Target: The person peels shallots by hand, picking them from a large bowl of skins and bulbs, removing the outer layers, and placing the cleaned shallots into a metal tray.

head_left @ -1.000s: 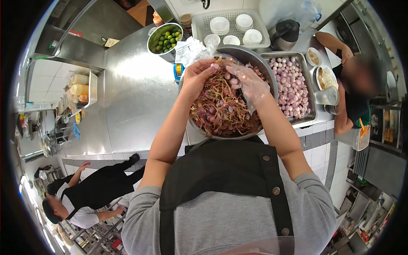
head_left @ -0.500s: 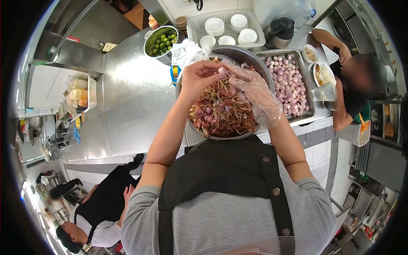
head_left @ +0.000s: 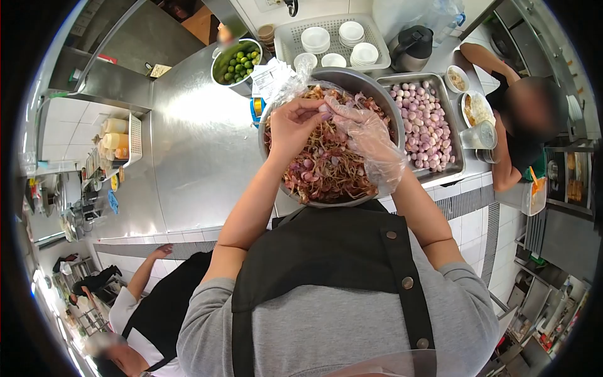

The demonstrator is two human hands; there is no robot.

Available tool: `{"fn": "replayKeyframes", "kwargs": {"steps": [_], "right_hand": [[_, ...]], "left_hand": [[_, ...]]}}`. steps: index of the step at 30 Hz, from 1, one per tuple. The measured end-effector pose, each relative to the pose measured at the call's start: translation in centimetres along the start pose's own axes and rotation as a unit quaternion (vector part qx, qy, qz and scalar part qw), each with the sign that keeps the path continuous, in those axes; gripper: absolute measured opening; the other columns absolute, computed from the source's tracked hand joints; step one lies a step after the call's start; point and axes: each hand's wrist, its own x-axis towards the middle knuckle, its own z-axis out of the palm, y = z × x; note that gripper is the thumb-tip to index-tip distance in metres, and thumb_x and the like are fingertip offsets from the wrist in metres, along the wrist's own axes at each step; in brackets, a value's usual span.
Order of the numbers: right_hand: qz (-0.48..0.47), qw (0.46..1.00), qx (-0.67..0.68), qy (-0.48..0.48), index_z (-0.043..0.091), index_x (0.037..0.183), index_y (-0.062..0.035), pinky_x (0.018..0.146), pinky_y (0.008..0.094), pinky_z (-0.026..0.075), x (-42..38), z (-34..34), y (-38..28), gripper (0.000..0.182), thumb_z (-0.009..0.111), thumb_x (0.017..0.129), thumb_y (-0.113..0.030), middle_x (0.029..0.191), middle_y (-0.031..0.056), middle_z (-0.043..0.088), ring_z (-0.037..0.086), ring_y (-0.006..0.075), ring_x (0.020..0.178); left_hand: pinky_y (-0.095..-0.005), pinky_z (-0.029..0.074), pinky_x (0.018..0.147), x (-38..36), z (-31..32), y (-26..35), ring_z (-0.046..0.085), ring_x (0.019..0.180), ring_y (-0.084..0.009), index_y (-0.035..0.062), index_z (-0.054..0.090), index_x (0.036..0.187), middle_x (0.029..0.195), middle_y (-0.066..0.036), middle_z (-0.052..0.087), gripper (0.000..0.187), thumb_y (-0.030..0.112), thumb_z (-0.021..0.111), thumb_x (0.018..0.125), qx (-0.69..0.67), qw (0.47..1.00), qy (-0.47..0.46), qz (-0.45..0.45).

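Observation:
Over a big metal bowl [head_left: 394, 103], my left hand [head_left: 296, 125] is bare and pinches a small pale shallot [head_left: 324, 109]. My right hand [head_left: 363, 129], in a clear plastic glove, closes on the same shallot from the other side, fingertips touching it. Below both hands the bowl is filled with shallot skins and roots [head_left: 326, 166], with some purple shallots among them. Just right of the bowl, a steel tray [head_left: 463, 164] holds many peeled pink-white shallots [head_left: 427, 122].
Behind the bowl stand a perforated crate [head_left: 284, 38] of small white bowls and a dark-topped jug [head_left: 411, 49]. A pot of green limes [head_left: 239, 66] and papers [head_left: 271, 76] sit left. One person [head_left: 534, 113] is beside plates at right; another [head_left: 157, 314] is at lower left.
Both my hands stay together at the shallot, shifting slightly. The person at lower left has moved closer, with an arm now stretched toward the counter.

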Motion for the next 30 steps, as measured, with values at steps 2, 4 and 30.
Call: {"fn": "replayKeyframes", "kwargs": {"steps": [2,4,30], "right_hand": [[0.02,1.0,0.02,0.006,0.064,0.136,-0.0197,0.047,0.0194,0.03,0.1,-0.2,0.4,0.036,0.062,0.099,-0.018,0.075,-0.0048,0.054,0.041,0.0033,0.058],[0.037,0.998,0.054,0.009,0.062,0.137,-0.0187,0.046,0.0194,0.029,0.0,0.4,0.0,0.037,0.06,0.1,-0.019,0.074,-0.0048,0.053,0.039,0.0038,0.057],[0.033,0.997,0.072,0.016,0.057,0.142,-0.0134,0.051,0.0202,0.036,-0.8,0.6,-1.9,0.043,0.06,0.099,-0.013,0.093,-0.0044,0.061,0.046,0.0049,0.065]], "left_hand": [[-0.0302,0.058,0.092,-0.1,0.0,-0.3,0.069,0.098,-0.0182,-0.0082,0.067,0.109,0.107,-0.015,0.071,0.026,-0.01,0.072,0.084,-0.007,1.0,0.003,0.008],[-0.0308,0.057,0.092,-0.1,0.1,-0.4,0.069,0.099,-0.0183,-0.0081,0.067,0.109,0.106,-0.015,0.071,0.025,-0.009,0.072,0.084,-0.025,1.0,0.005,0.005],[-0.0322,0.056,0.093,-0.1,0.4,-0.2,0.069,0.099,-0.0185,-0.0056,0.063,0.115,0.11,-0.014,0.07,0.024,-0.004,0.067,0.092,-0.257,0.966,-0.008,-0.009]]}}
